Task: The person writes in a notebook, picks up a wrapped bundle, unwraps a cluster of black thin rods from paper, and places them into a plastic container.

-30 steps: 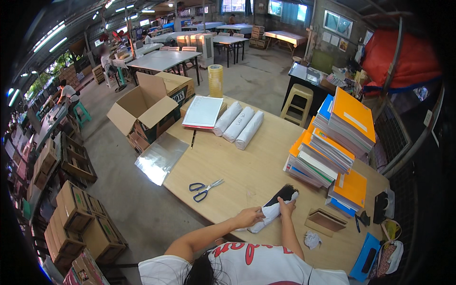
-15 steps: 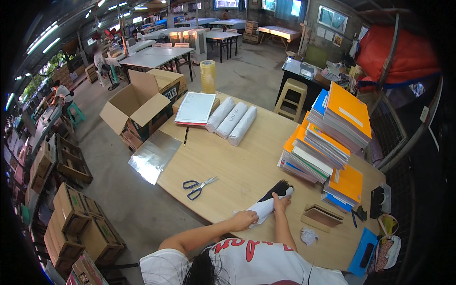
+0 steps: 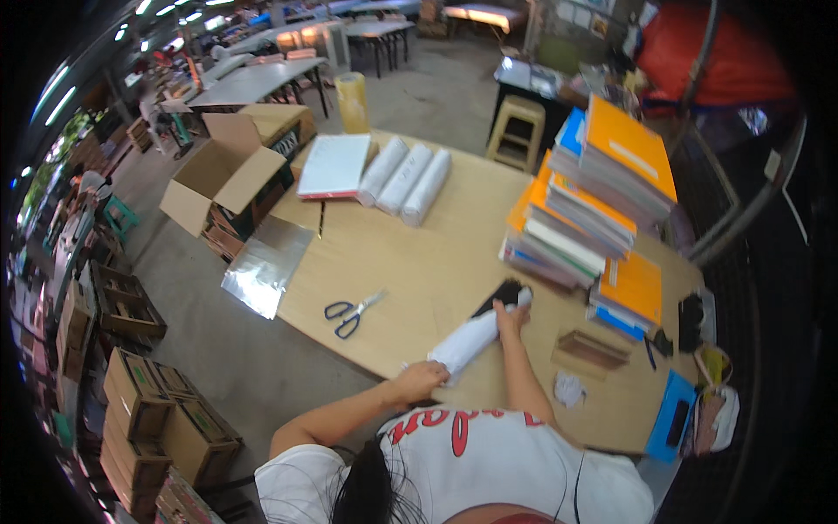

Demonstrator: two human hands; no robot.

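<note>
- A person leans over the wooden counter [image 3: 436, 262], both arms stretched forward.
- Left hand [image 3: 422, 381] grips the near end of a white paper roll [image 3: 471, 339], fingers curled around it.
- Right hand [image 3: 509, 315] presses the far end, beside a black object [image 3: 502, 291].
- Scissors [image 3: 351, 312] lie well apart, leftward.

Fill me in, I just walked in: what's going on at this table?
A person at a wooden table has both hands on a white roll lying flat: the left hand at its near end, the right hand at its far end, over something black. Scissors lie to the left, three more rolls at the far edge, stacked books to the right.
</note>
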